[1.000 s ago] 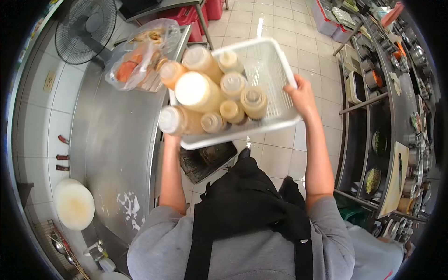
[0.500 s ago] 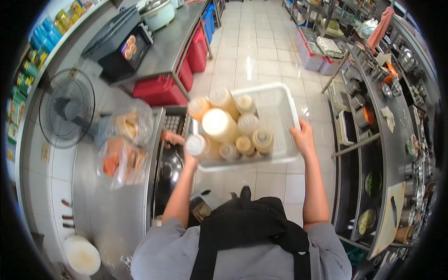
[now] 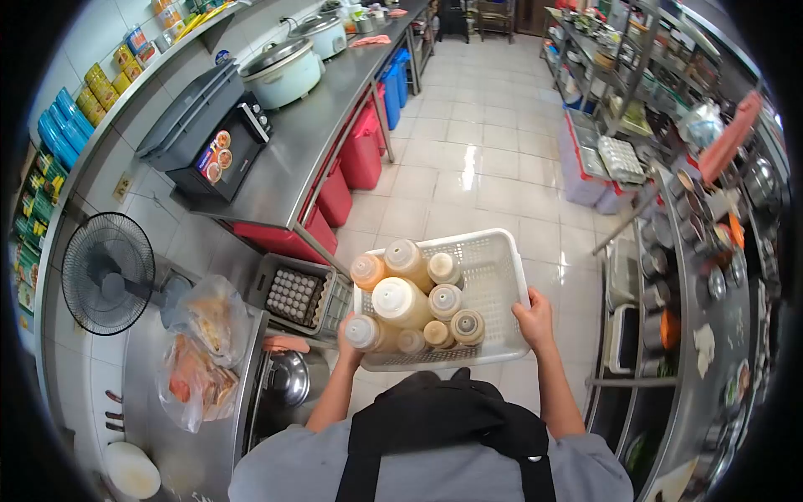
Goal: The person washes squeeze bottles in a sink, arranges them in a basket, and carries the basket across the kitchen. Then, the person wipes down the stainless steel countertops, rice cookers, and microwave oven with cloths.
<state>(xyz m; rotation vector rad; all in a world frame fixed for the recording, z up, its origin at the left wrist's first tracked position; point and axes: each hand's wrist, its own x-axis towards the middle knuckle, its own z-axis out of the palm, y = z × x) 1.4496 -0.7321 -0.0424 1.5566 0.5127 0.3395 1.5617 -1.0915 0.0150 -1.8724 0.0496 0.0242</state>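
Observation:
Between my hands I carry a white perforated plastic basket (image 3: 502, 293) above the tiled floor. My left hand (image 3: 348, 341) is closed on its left side, with the fingers partly hidden. On the right rim my right hand (image 3: 534, 320) is closed, thumb on top. Several squeeze bottles stand in the left and middle part of the basket: a large white-capped bottle (image 3: 400, 301), an orange one (image 3: 368, 270), and others with pale or brownish contents, like the bottle (image 3: 467, 326) nearest the right. The basket's right part shows bare mesh.
At left, a steel counter (image 3: 192, 456) bears plastic bags of food (image 3: 201, 368), near a wall fan (image 3: 107, 272). An egg tray (image 3: 294, 293) sits in a grey crate. Ahead run a tiled aisle (image 3: 468, 159) and red bins (image 3: 364, 151). Steel shelving (image 3: 636, 376) with pots lines the right.
The view has tilted up, showing more of the aisle ahead. The basket with its bottles now appears lower in view, nearer my body, still held by both hands.

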